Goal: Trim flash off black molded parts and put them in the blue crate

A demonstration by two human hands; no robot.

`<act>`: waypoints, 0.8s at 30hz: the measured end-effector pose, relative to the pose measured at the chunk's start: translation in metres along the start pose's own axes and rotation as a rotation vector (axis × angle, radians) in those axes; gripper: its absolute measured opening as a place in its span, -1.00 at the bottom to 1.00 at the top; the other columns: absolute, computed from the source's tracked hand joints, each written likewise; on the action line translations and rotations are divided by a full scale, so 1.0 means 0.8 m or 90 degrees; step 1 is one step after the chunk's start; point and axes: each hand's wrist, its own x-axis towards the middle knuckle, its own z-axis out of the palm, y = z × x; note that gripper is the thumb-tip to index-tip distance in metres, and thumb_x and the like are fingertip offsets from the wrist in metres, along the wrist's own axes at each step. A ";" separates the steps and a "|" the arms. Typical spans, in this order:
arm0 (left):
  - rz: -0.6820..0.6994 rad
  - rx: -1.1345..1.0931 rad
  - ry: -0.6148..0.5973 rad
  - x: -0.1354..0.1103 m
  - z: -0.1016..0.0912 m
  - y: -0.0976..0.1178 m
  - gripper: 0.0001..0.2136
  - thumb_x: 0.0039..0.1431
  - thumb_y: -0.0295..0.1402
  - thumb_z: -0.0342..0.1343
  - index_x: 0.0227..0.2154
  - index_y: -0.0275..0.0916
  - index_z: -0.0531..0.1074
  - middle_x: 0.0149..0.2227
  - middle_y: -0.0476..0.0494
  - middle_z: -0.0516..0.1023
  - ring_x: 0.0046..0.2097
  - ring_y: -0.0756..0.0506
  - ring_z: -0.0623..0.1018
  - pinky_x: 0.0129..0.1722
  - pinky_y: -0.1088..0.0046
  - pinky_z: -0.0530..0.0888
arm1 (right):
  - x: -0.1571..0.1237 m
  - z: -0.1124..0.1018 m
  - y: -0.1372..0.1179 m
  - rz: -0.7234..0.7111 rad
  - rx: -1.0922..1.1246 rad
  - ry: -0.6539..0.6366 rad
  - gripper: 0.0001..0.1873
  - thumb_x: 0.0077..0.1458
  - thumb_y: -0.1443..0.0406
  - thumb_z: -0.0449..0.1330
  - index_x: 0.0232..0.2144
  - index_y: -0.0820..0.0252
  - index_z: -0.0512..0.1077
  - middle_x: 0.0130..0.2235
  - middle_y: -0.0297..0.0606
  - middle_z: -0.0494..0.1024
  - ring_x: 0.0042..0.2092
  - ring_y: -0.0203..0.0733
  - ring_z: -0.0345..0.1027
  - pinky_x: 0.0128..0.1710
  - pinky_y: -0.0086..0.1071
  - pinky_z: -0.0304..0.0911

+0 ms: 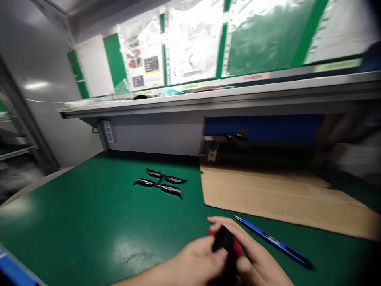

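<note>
In the head view, both hands meet low at the frame's bottom edge over a green desk [89,222]. The left hand [199,260] comes in from the lower left, and its fingers [218,254] are pinched onto a small black part [224,240], the thumb pressed against its near face. The right hand [256,262] wraps the same black part from the right side, its fingers curled over the top and closed round it; a bit of red [238,248] shows between the black part and the right hand, though motion blur hides what it is. Just beside the right hand, to its right, a blue-handled knife [272,240] lies flat on the desk, its thin tip pointing up-left. Behind it a sheet of brown cardboard [282,198] lies on the desk. Well apart, toward the middle of the desk, a set of four black blade-shaped pieces [160,182] joined on one stem lies flat. A grey shelf [208,101] runs across above.
</note>
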 end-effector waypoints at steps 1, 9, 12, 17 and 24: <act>-0.011 -0.027 0.024 -0.001 -0.001 0.000 -0.55 0.02 -0.03 0.23 -0.22 -0.35 0.45 -0.53 -0.09 0.46 -0.56 0.00 0.43 -0.50 0.50 0.39 | 0.006 -0.012 0.001 0.011 -0.059 0.021 -0.36 0.21 -0.23 -0.08 0.02 0.07 0.36 0.05 -0.14 0.36 0.06 0.08 0.26 0.04 -0.17 0.24; 0.047 -0.175 0.458 0.009 -0.044 0.043 -0.74 0.25 -0.38 0.01 -0.02 -0.20 0.42 -0.39 -0.06 0.42 -0.49 0.07 0.40 -0.35 0.41 0.48 | 0.022 -0.095 0.057 0.282 -0.500 0.006 -0.83 0.02 0.25 0.34 -0.33 0.12 0.44 -0.27 -0.27 0.46 -0.17 -0.02 0.32 -0.26 -0.31 0.16; 0.066 -0.176 0.460 0.010 -0.049 0.042 -0.70 0.31 -0.31 -0.07 0.05 -0.08 0.37 -0.23 -0.15 0.50 -0.43 0.03 0.47 -0.26 0.28 0.53 | 0.019 -0.094 0.068 0.295 -0.482 0.009 -0.86 0.01 0.36 0.32 -0.45 0.17 0.39 -0.35 -0.29 0.45 -0.28 -0.10 0.32 -0.38 -0.39 0.08; 0.073 -0.143 0.333 0.003 -0.027 0.044 -0.64 0.32 -0.30 -0.07 0.14 0.15 0.24 0.10 -0.21 0.42 -0.10 -0.17 0.54 -0.12 0.02 0.50 | 0.020 -0.088 0.064 0.244 -0.413 0.040 -0.88 0.20 0.36 0.14 -0.37 0.15 0.25 -0.35 -0.34 0.42 -0.33 -0.19 0.29 -0.39 -0.42 0.09; -0.088 -0.101 0.140 -0.009 -0.008 0.050 -0.74 0.28 -0.21 -0.05 -0.06 -0.09 0.43 0.10 -0.21 0.39 -0.18 -0.18 0.53 -0.26 0.19 0.50 | 0.018 -0.067 0.031 0.103 -0.314 0.017 -0.90 0.27 0.34 0.03 -0.25 0.11 0.12 -0.34 -0.38 0.35 -0.35 -0.23 0.22 -0.34 -0.41 0.12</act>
